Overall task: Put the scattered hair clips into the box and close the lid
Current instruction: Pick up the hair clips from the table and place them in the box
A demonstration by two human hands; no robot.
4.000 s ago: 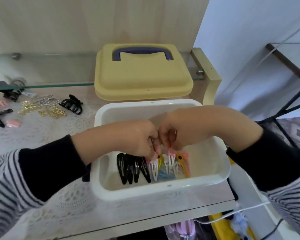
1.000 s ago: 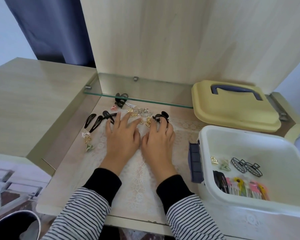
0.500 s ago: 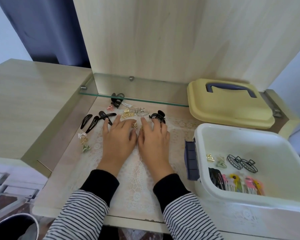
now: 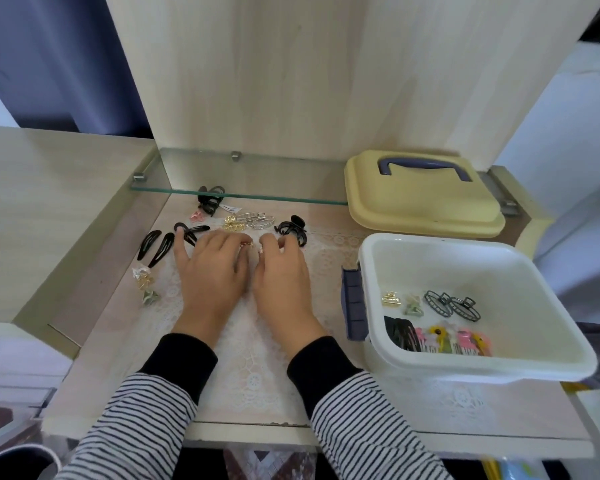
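A white box point(image 4: 499, 268) stands open at the right and holds black snap clips point(image 4: 400, 332), coloured flower clips point(image 4: 454, 339), two black wire claws point(image 4: 451, 303) and a gold mini claw point(image 4: 391, 298). Behind it lies its yellow lid point(image 4: 420, 206). Both hands rest palm down on the lace mat, left of the box. My left hand point(image 4: 212, 271) and my right hand point(image 4: 281, 275) curl their fingertips onto small gold clips point(image 4: 253, 247) between them. Just beyond lie a black claw clip point(image 4: 293, 230), silver clips point(image 4: 255, 220), more gold clips point(image 4: 231, 224) and black snap clips point(image 4: 155, 247).
A glass shelf point(image 4: 243, 195) overhangs the back of the recess, with a black clip point(image 4: 208, 200) and a pink one point(image 4: 196, 215) under its edge. Small flower clips point(image 4: 144, 282) lie at the left. A blue latch point(image 4: 352, 303) sticks out from the box's left wall.
Four seconds ago both hands were arranging clips inside the box. They have since come to the scattered pile, and their fingers went from flat and spread to curled on the small gold clips.
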